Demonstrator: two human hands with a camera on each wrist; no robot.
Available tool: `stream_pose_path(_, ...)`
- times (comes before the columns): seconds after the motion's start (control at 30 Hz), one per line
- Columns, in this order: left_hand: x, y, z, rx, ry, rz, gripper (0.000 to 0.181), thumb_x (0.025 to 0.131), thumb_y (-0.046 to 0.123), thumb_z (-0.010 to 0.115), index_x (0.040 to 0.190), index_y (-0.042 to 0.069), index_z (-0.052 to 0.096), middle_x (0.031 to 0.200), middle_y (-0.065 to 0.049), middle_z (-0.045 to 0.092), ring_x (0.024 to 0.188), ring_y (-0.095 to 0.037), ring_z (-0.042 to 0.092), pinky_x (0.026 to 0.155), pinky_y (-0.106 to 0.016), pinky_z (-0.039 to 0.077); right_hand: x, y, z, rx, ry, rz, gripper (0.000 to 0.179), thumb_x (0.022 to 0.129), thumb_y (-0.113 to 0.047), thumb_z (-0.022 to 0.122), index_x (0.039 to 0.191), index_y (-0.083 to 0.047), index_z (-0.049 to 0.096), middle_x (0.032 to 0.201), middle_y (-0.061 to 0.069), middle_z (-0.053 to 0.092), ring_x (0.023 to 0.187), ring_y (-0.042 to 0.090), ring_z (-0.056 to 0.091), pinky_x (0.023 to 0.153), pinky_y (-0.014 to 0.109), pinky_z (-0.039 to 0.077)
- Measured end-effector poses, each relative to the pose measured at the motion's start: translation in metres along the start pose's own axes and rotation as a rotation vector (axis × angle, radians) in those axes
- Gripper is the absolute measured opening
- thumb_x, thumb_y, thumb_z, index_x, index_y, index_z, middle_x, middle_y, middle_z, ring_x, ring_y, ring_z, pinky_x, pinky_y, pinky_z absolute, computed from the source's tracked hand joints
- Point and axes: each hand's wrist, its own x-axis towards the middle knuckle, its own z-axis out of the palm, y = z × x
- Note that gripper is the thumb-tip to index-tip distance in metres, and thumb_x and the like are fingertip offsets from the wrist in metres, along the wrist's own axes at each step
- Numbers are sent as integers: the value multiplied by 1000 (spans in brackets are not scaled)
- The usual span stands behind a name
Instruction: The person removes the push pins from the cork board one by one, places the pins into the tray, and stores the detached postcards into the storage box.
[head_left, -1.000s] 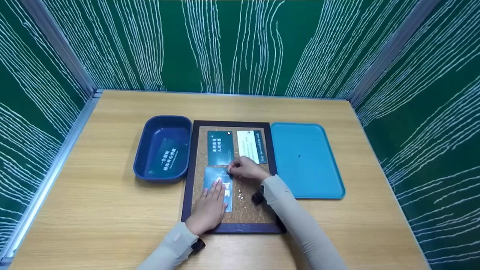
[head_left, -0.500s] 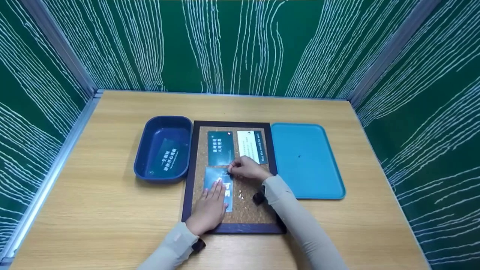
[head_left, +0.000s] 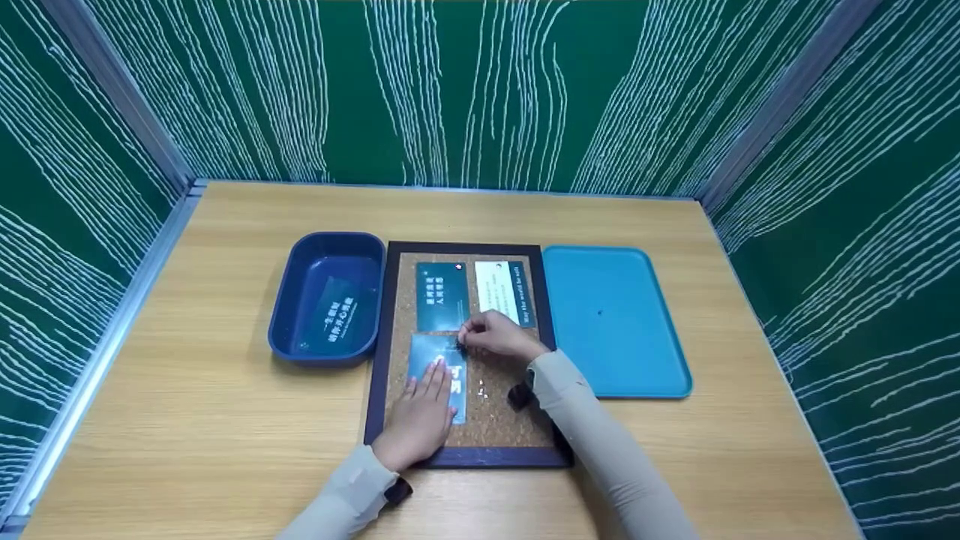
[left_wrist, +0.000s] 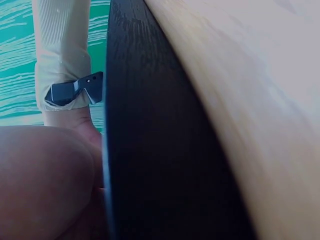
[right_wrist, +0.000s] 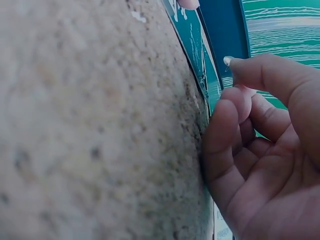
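Observation:
My left hand [head_left: 418, 420] lies with its fingers extended over a blue-green card [head_left: 420, 349] with white characters, pressing it against the cork board [head_left: 517, 427]. At the card's upper right corner, my right hand [head_left: 499, 335] has thumb and fingertips brought together in a pinch on a small pushpin, mostly hidden by the fingers. The right wrist view shows that hand [right_wrist: 270, 150] with curled fingers, low against the cork. Above, a dark green card [head_left: 441, 300] and a white-and-green card [head_left: 495, 289] each carry a pin near the top. Several small clear pins [head_left: 482, 390] lie on the cork.
A dark blue bin [head_left: 281, 300] with another green card [head_left: 330, 319] inside stands left of the board. To the right lies a flat turquoise tray [head_left: 600, 352]. The board's dark frame [head_left: 495, 456] surrounds the cork on the wooden table [head_left: 187, 420]. Green patterned panels [head_left: 480, 90] enclose the table.
Hardly anything differs: the right hand stays at the card's corner with a very slight shift, and the left hand keeps its place on the card.

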Motion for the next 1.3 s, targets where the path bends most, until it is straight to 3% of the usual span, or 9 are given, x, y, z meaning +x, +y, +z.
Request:
stream_pose_path(0.7, 0, -2, 3, -4, 1, 11, 59, 101, 34, 42, 149, -1, 31, 158, -16, 25, 146, -31, 25, 116, -49, 28, -12, -4, -26, 109, 91, 101, 16, 92, -18, 61, 94, -5, 70, 82, 2, 62, 66, 10, 53, 59, 22, 47)
stream_pose_path(0.9, 1, -1, 1, -37, -31, -3, 60, 102, 33, 40, 150, 0, 27, 159, -16, 21, 147, -30, 21, 118, -48, 26, -18, -1, -36, 124, 109, 78, 23, 93, -18, 59, 99, 2, 69, 83, 3, 60, 68, 16, 53, 60, 25, 45)
stream_pose_path(1.3, 0, -1, -1, -38, -44, -10, 61, 102, 34, 39, 151, 1, 25, 160, -15, 18, 148, -29, 19, 119, -48, 23, -30, 8, -58, 159, 164, 111, 25, 94, -18, 57, 104, 3, 68, 96, 21, 63, 64, 12, 52, 59, 26, 46)
